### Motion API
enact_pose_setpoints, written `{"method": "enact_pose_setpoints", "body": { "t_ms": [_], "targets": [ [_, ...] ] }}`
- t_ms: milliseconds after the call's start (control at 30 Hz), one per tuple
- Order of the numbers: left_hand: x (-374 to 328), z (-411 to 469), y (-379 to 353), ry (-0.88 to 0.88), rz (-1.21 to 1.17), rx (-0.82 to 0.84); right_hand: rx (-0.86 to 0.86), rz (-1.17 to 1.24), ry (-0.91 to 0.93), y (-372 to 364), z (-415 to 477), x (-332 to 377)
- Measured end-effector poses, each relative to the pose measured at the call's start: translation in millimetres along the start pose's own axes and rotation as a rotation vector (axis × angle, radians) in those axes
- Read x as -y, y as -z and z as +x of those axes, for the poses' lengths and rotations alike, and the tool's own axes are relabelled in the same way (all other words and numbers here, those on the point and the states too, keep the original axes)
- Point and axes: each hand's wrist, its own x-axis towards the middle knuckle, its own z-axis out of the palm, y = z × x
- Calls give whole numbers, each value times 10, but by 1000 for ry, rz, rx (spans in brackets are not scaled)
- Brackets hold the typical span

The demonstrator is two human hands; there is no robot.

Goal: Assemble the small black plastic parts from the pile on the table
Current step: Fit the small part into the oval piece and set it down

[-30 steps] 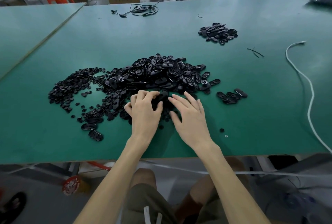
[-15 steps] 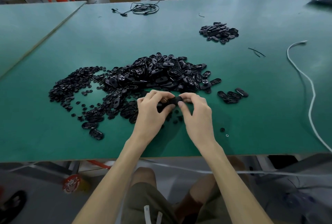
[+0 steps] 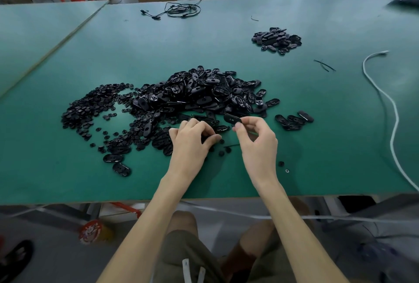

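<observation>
Pinching a flat oval black plastic shell (image 3: 232,119) in right grip (image 3: 259,141) above green desk (image 3: 158,40), with left grip (image 3: 191,141) curled at big black pile (image 3: 199,92), hold unclear. Judging by small far heap (image 3: 276,40), mostly undone.

Left hand (image 3: 189,144): anything under its curled fingers (image 3: 197,127), out of sight.

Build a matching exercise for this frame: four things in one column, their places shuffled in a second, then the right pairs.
1. oval part
2. white cable
3. small pile
4. black cable

A. coiled near the far edge of the table
B. heaped alone, beyond the big pile and to its right
C. pinched by the right hand
D. snaking along the table's right side

Pairs: 1-C, 2-D, 3-B, 4-A
</observation>
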Motion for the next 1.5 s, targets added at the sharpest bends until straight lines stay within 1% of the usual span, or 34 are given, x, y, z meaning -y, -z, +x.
{"method": "enact_pose_setpoints", "body": {
  "t_ms": [167,267,367,600,733,833,933,1233,1500],
  "targets": [
    [-21,-8,29,-36,-135,-49,23,43,-11,11,-8,1],
    [-36,-2,65,43,-387,-39,53,47,-9,8,-12,4],
    [-48,6,78,108,-501,-45,70,48,-2,7,-15,-5],
    [-47,-2,92,166,-587,-57,103,6,26,-3,-4,-28],
    [-45,-2,96,198,-662,-17,106,5,27,7,-2,-25],
    [-49,-5,80,189,-645,-6,105,5,31,14,-4,-21],
    [-31,8,83,188,-632,-29,105,11,26,8,-5,-18],
    [0,10,88,146,-796,-19,107,43,18,0,-3,-14],
    [-18,9,93,100,-809,31,89,68,-5,2,-1,-27]
  ]
}}
